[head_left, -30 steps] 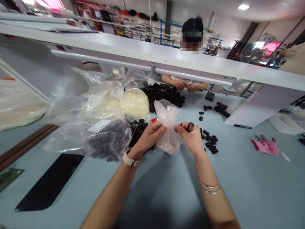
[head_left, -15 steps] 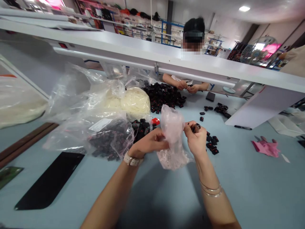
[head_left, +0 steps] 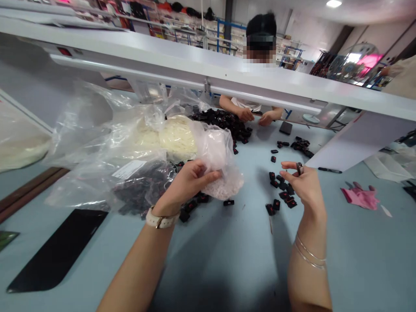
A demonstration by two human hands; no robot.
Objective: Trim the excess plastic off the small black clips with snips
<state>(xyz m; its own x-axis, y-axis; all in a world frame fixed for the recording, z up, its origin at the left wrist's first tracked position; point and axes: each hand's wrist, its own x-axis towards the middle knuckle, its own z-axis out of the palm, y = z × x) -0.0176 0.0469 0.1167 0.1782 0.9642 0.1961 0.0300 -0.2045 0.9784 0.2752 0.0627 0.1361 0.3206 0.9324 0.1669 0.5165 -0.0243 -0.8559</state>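
Observation:
My left hand point(head_left: 191, 180), with a white watch on its wrist, grips a clear plastic bag point(head_left: 224, 180) of small translucent pieces between thumb and fingers. The bag hangs above the table in front of a larger bag of pale yellow items point(head_left: 178, 138). To the right, my right hand point(head_left: 303, 184) is apart from the bag. Its thumb and index finger have a gap between them, and a dark ring-like thing point(head_left: 299, 168) sits on a finger. Several small black pieces with red marks point(head_left: 286, 195) lie on the table just left of this hand.
A clear bag of dark pieces point(head_left: 139, 186) lies left of my left hand. A black panel point(head_left: 58, 251) lies front left, a pink glove point(head_left: 360, 197) at right. Beyond a black pile point(head_left: 224, 121), a co-worker's hands point(head_left: 256, 116) are under the white shelf point(head_left: 182, 54).
My left hand has carried the bag to the left and slightly away. My right hand has let go of the bag and moved right. More black pieces show on the table between the hands.

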